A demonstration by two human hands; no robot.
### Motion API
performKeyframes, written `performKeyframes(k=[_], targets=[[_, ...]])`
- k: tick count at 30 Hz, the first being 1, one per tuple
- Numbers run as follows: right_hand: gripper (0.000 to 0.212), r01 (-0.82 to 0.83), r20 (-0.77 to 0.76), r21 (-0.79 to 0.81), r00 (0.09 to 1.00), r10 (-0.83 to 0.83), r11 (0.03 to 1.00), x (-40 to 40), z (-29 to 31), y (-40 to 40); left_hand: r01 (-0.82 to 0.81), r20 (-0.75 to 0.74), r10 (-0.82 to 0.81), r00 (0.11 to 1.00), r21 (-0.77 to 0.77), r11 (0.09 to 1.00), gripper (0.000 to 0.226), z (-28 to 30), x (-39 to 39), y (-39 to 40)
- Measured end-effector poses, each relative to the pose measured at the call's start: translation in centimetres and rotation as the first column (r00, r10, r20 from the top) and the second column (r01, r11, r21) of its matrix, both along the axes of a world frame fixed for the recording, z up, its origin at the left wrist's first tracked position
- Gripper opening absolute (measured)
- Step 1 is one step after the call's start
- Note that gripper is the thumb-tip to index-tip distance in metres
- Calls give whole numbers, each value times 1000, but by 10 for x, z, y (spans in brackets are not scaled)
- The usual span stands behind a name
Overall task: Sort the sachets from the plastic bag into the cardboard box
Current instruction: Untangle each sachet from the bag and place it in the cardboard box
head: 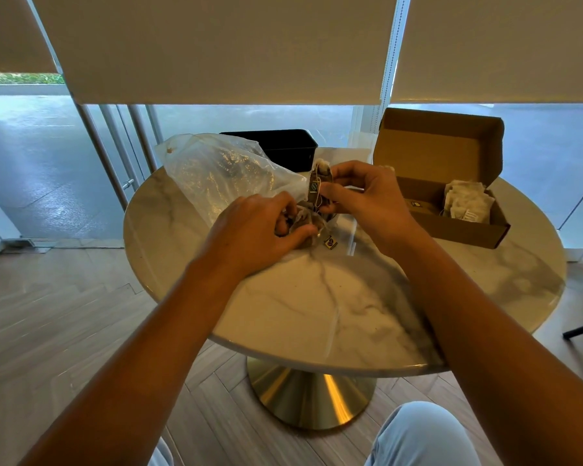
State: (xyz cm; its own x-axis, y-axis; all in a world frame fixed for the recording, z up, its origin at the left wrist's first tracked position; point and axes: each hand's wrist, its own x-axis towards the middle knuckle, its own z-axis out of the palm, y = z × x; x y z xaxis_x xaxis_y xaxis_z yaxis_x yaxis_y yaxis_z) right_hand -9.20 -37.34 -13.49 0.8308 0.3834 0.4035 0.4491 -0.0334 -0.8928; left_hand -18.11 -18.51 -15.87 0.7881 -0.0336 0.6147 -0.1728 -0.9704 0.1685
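Over marble table [334, 297], both hands pinching sachets [320, 183], plastic bag [223, 169] beside

- Single view, head-mounted, wide-angle; no second view to compare.
- Faces forward and down over a round marble table [317, 297] toward blinds and glazing.
- Close range: both forearms enter from the lower edge; knees are visible at the bottom.

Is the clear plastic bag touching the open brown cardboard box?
Apart. The head view shows bare marble tabletop and the right hand between the plastic bag and the cardboard box.
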Motion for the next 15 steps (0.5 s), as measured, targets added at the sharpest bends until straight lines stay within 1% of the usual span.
performKeyframes(k=[2,4,6,8,9,11,15], targets=[[21,4,6,-15,1000,-3,1000,-1,0,0,-4,2,4,1000,6,1000,42,-1,0,0],[20,0,6,-21,1000,0,1000,-2,0,1,27,-15,-27,1000,-17,999,37,-1,-1,0],[18,-9,-1,-16,1000,9,1000,-2,-1,1,78,-33,-81,996,-98,992,30,0,-2,-1],[17,-9,-3,-15,1000,9,1000,-1,-1,1,147,-27,-158,987,-236,961,27,1,-5,-2],[18,-5,-3,-17,1000,5,1000,-1,-1,1,181,-5,-191,982,-298,937,27,1,-6,-2],[19,-3,-5,-14,1000,3,1000,-1,0,0,232,86,-216,973,-383,894,27,4,-9,-3],[18,-8,-3,-18,1000,8,1000,-2,0,1,278,297,-144,944,-481,832,27,10,-11,-1]])
